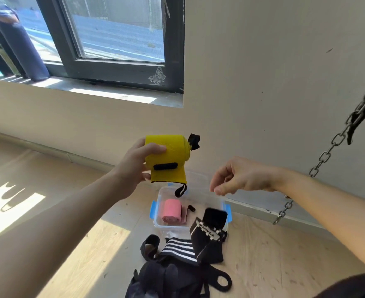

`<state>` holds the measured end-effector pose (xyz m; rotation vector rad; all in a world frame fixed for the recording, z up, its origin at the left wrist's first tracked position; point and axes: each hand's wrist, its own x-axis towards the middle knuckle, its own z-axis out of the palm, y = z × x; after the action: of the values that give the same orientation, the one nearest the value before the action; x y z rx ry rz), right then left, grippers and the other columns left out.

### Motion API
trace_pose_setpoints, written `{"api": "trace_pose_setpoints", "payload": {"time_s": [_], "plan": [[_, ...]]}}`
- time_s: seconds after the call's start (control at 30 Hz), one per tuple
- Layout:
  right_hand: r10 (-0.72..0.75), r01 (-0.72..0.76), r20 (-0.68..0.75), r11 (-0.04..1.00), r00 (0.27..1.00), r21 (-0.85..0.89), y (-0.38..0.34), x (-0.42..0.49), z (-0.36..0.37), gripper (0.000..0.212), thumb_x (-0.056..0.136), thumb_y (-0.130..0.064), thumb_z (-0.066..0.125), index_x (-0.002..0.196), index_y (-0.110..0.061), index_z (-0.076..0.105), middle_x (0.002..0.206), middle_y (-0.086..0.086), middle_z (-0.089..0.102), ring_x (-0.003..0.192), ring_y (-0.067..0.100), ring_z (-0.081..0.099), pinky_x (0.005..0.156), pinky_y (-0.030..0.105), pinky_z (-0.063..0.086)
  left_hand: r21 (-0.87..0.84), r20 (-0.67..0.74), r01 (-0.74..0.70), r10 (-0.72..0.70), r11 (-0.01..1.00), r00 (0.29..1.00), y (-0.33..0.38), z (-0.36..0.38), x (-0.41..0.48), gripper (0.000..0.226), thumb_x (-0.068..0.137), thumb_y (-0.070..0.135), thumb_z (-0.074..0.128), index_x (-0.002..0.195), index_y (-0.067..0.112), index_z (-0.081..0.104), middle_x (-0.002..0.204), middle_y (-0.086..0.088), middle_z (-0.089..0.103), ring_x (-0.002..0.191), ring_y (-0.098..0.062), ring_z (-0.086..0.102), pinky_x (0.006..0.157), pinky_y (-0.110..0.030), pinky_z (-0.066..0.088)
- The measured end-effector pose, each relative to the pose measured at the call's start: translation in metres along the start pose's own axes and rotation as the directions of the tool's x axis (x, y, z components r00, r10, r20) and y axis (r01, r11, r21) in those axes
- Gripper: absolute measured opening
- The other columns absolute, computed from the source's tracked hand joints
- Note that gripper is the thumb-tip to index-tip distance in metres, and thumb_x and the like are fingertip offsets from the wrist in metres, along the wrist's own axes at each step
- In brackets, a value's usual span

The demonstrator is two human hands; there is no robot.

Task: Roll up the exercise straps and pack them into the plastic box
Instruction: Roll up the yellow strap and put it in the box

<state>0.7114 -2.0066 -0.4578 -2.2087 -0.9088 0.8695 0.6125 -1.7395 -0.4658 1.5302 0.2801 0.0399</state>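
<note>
black straps (177,252) heaped against box (170,227) rim; left hand (134,166) grips yellow roll (173,155) above; right hand (246,177) loose, empty.

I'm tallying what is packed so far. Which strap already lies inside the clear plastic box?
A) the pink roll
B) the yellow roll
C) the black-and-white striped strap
A: the pink roll lies on the bottom of the clear plastic box, while the left hand holds the yellow roll above it and the striped strap lies on the floor in front.
</note>
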Motion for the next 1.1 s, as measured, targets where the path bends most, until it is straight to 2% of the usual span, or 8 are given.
{"api": "trace_pose_setpoints", "payload": {"time_s": [0.13,0.23,0.33,0.57,0.77,0.87,0.97,1.1], "plan": [[0.047,0.114,-0.399,0.921,0.916,0.371,-0.007,0.005,-0.002,0.016,0.094,-0.019,0.069,0.107,-0.009,0.068,0.103,0.007,0.068,0.097,0.021,0.066,0.078,0.038,0.061,0.048,0.062,-0.023,0.02,0.999,0.998,0.001,0.006,-0.002,0.063,0.061,0.045,0.076,0.121,0.032,0.06,0.113,-0.005,0.061,0.101,-0.028,0.064,0.063,-0.034,0.041],[0.096,0.084,-0.262,0.796,0.96,0.6,-0.017,0.004,0.003,0.054,0.089,-0.057,0.063,0.129,-0.02,0.062,0.13,0.008,0.057,0.117,0.031,0.061,0.082,0.05,0.061,0.062,0.116,-0.033,0.026,0.998,0.993,0.001,0.01,-0.005,0.07,0.058,0.046,0.078,0.125,0.035,0.06,0.117,-0.006,0.062,0.103,-0.028,0.065,0.065,-0.035,0.042],[0.02,0.015,-0.048,0.782,0.999,0.623,-0.024,0.002,0.017,0.072,0.078,-0.07,0.061,0.134,-0.024,0.059,0.133,0.009,0.06,0.116,0.032,0.064,0.081,0.048,0.06,0.076,0.179,-0.064,0.05,0.995,0.983,0.0,0.016,-0.007,0.07,0.062,0.041,0.082,0.128,0.038,0.059,0.113,-0.001,0.064,0.1,-0.024,0.067,0.068,-0.036,0.045],[-0.029,0.1,-0.116,0.737,0.993,0.669,-0.022,0.009,0.022,0.057,0.078,-0.04,0.078,0.13,-0.023,0.061,0.117,0.011,0.067,0.093,0.027,0.07,0.07,0.036,0.059,0.263,0.187,-0.163,0.115,0.951,0.976,-0.007,0.026,-0.011,0.08,0.062,0.035,0.088,0.133,0.04,0.052,0.126,0.002,0.059,0.101,-0.023,0.071,0.076,-0.034,0.06],[-0.059,0.12,-0.114,0.746,0.992,0.655,-0.007,0.013,0.013,0.041,0.077,-0.029,0.077,0.114,-0.019,0.062,0.105,0.006,0.067,0.09,0.022,0.066,0.069,0.031,0.054,0.132,0.218,0.09,-0.117,0.987,0.969,-0.01,0.025,0.0,0.068,0.057,0.058,0.074,0.116,0.027,0.065,0.105,-0.009,0.064,0.083,-0.022,0.068,0.08,-0.037,0.053],[0.034,0.088,-0.159,0.711,0.987,0.698,0.003,0.025,0.014,0.051,0.072,-0.031,0.082,0.117,-0.021,0.062,0.108,0.0,0.069,0.093,0.02,0.066,0.079,0.036,0.051,0.052,0.186,0.178,-0.184,0.983,0.965,-0.016,0.033,0.008,0.058,0.053,0.046,0.079,0.102,0.02,0.062,0.099,-0.009,0.06,0.079,-0.023,0.064,0.071,-0.032,0.053],[0.176,0.094,-0.247,0.603,0.953,0.792,0.013,0.041,0.026,0.063,0.068,-0.033,0.089,0.122,-0.021,0.06,0.121,0.005,0.069,0.1,0.027,0.069,0.087,0.045,0.055,0.019,0.095,0.207,-0.208,0.978,0.974,-0.027,0.038,0.025,0.062,0.064,0.04,0.077,0.116,0.014,0.058,0.105,-0.01,0.059,0.085,-0.024,0.064,0.07,-0.03,0.054],[0.342,0.142,-0.344,0.497,0.875,0.856,0.03,0.074,0.056,0.05,0.077,-0.037,0.081,0.119,-0.019,0.058,0.122,0.008,0.068,0.094,0.031,0.07,0.082,0.047,0.057,-0.11,-0.017,0.206,-0.21,0.972,0.978,-0.067,0.05,0.048,0.053,0.067,0.033,0.082,0.108,0.017,0.053,0.106,-0.011,0.064,0.09,-0.026,0.067,0.079,-0.035,0.057]]}}
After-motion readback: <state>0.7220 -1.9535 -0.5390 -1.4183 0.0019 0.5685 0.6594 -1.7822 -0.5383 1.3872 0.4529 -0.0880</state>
